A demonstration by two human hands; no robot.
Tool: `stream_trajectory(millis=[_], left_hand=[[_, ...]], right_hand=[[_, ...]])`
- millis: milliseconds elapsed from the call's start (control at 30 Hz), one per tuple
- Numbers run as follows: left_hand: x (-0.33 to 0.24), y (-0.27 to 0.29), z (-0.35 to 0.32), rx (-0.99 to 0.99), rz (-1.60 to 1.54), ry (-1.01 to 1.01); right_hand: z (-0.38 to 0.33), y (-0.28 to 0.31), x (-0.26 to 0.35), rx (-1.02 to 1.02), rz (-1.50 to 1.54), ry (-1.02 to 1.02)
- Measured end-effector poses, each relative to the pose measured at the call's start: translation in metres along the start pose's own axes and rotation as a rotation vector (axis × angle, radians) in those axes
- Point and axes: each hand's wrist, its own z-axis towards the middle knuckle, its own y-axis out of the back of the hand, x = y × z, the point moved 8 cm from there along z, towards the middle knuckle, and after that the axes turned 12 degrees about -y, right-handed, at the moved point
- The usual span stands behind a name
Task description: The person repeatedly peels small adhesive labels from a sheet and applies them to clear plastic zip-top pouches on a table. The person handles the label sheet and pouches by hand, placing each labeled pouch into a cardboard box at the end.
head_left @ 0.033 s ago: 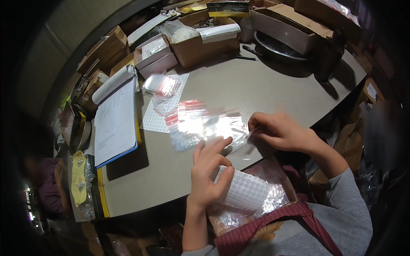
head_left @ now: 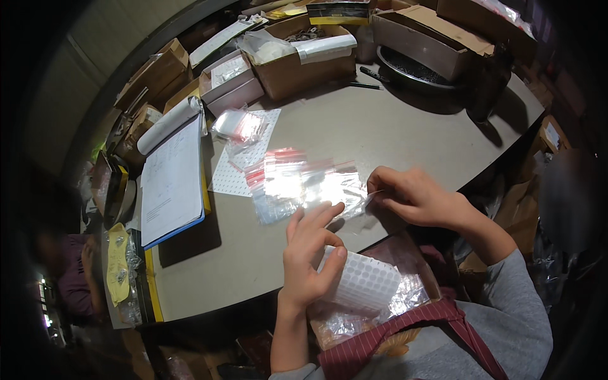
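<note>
A white sheet with rows of grey round dots (head_left: 367, 278) is held by my left hand (head_left: 309, 259), between its thumb and bent fingers. Other fingers of that hand stretch over the near edge of a spread of small clear zip bags (head_left: 282, 190) with red strips. My right hand (head_left: 418, 196) is closed in a pinch at the right end of these bags, on the edge of a clear plastic bag (head_left: 362, 221). Its fingertips are partly hidden. Below the sheet, at my lap, an open box (head_left: 411, 253) holds shiny clear plastic packets (head_left: 408, 297).
A clipboard with papers (head_left: 171, 183) lies left. Behind the bags are a dotted white sheet (head_left: 231, 174) and a bundle of bags (head_left: 239, 126). Cardboard boxes (head_left: 304, 73), a black round tray (head_left: 415, 69) and a pen (head_left: 365, 85) line the back. Another person (head_left: 73, 272) is at far left.
My right fingertips have shifted slightly, and a pale edge now shows at them where it looked dark before. My left hand and the dotted sheet stay in place.
</note>
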Motion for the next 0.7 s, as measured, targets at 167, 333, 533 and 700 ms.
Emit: stream_trajectory(millis=[167, 333, 533, 700], left_hand=[[-0.004, -0.004, 0.001, 0.049, 0.089, -0.030], [0.002, -0.014, 0.000, 0.095, 0.188, -0.007], [0.008, -0.006, -0.006, -0.035, -0.032, 0.090], [0.003, -0.005, -0.003, -0.048, 0.035, 0.049]], right_hand=[[-0.007, -0.010, 0.012, -0.152, -0.135, 0.389], [-0.017, -0.007, 0.001, 0.080, 0.075, 0.301], [-0.067, -0.033, 0.000, 0.661, -0.316, 0.069], [-0.064, -0.024, 0.011, 0.390, -0.352, 0.181]])
